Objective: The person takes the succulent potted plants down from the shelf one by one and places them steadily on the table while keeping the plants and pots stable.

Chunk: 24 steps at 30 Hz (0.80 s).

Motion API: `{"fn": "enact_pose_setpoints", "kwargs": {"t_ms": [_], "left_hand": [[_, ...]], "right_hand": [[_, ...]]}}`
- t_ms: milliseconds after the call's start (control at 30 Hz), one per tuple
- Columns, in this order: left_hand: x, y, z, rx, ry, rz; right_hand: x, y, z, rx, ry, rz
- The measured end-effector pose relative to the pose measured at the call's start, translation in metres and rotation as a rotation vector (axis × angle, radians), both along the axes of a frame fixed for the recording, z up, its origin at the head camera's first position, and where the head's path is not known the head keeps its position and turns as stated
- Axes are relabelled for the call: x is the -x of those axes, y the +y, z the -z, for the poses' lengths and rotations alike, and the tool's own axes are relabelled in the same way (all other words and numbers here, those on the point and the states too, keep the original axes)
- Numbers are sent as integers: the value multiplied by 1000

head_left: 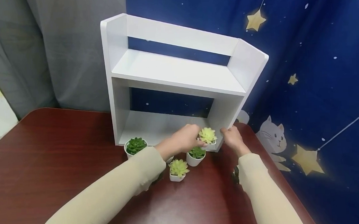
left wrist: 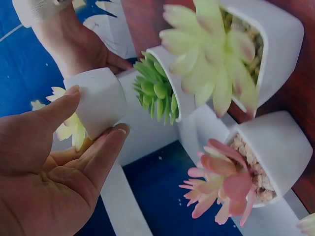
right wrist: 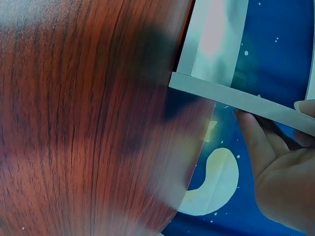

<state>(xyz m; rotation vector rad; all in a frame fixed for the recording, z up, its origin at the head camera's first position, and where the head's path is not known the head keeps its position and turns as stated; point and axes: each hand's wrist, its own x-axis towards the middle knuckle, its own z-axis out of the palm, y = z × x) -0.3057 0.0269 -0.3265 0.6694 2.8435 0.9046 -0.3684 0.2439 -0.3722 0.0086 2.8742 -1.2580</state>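
My left hand [head_left: 188, 137] pinches a small white pot with a pale yellow-green succulent [head_left: 207, 135] near the shelf's lower right corner. In the left wrist view, thumb and fingertips are on the white pot [left wrist: 100, 101], and its leaves point away to the left. My right hand [head_left: 233, 140] grips the front edge of the right side panel [right wrist: 216, 92] of the white shelf [head_left: 177, 75], with digits on both faces of the panel. Beneath my left hand stands a green succulent [head_left: 197, 153] in a white pot.
Another yellow-green succulent [head_left: 178, 169] stands in front on the dark red table [head_left: 61, 168]. A dark green succulent [head_left: 136, 146] is by the shelf's left front. The left wrist view shows a pink succulent [left wrist: 221, 184]. Behind the shelf hangs a blue curtain [head_left: 318, 46] with stars.
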Motion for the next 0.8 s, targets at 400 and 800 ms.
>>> {"fn": "enact_pose_setpoints", "kwargs": {"t_ms": [400,800], "left_hand": [[-28,2,9,10,35,59],[-46,7,23,92,113,115]], "right_hand": [[-3,0,-1,-24,24,-11],[-3,0,-2,-4,8,-22]]}}
